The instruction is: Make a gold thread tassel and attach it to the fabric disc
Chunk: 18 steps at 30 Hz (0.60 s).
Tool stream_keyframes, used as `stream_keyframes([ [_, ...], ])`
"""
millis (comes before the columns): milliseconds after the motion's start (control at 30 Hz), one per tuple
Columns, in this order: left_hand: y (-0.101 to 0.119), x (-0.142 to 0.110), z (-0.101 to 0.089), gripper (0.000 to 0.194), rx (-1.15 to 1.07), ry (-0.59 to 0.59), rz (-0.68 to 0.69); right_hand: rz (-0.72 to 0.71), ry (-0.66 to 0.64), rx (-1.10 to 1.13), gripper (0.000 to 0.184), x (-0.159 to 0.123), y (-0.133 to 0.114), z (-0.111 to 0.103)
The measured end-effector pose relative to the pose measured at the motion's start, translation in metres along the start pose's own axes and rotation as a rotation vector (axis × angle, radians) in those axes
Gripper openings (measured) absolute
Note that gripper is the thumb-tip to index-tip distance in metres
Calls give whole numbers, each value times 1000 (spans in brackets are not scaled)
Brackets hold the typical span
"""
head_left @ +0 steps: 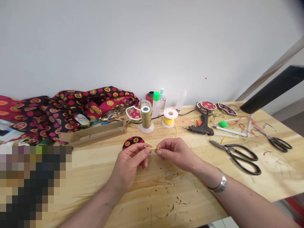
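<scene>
Between my two hands runs a thin yellow cord [154, 147], with a small knot or loop close to the right fingertips. My left hand [133, 156] pinches one side of it between thumb and forefinger. With thumb and fingers pressed together, my right hand [174, 152] grips the other side at the knot. Just behind the left fingers lies a round black fabric piece [133, 142] with red and orange patterns, partly covered by that hand. Farther back stand a spool of yellow cord [169, 121] and a cone of olive-gold thread [146, 119].
Large black-handled scissors [244, 156], smaller scissors [280, 144] and a black glue gun [201, 126] lie to the right. Patterned fabric [71, 107] is heaped at the left behind an open cardboard box [95, 134]. Bottles [156, 104] stand by the wall. A black cylinder [273, 88] juts in at right.
</scene>
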State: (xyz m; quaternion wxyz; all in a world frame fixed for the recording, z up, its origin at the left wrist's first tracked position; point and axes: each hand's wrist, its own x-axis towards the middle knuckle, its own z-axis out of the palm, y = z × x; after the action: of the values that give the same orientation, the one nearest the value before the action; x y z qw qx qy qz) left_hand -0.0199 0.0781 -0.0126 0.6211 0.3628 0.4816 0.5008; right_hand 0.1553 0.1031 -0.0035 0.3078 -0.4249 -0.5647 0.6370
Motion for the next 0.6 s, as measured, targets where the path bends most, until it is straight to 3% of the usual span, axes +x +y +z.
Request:
stream_keyframes([
  [200, 0, 2, -2, 11, -96, 50, 39, 55, -59, -1, 20, -1, 2, 2],
  [600, 8, 1, -1, 12, -152, -1, 16, 49, -308, -272, 17, -8, -8, -3],
])
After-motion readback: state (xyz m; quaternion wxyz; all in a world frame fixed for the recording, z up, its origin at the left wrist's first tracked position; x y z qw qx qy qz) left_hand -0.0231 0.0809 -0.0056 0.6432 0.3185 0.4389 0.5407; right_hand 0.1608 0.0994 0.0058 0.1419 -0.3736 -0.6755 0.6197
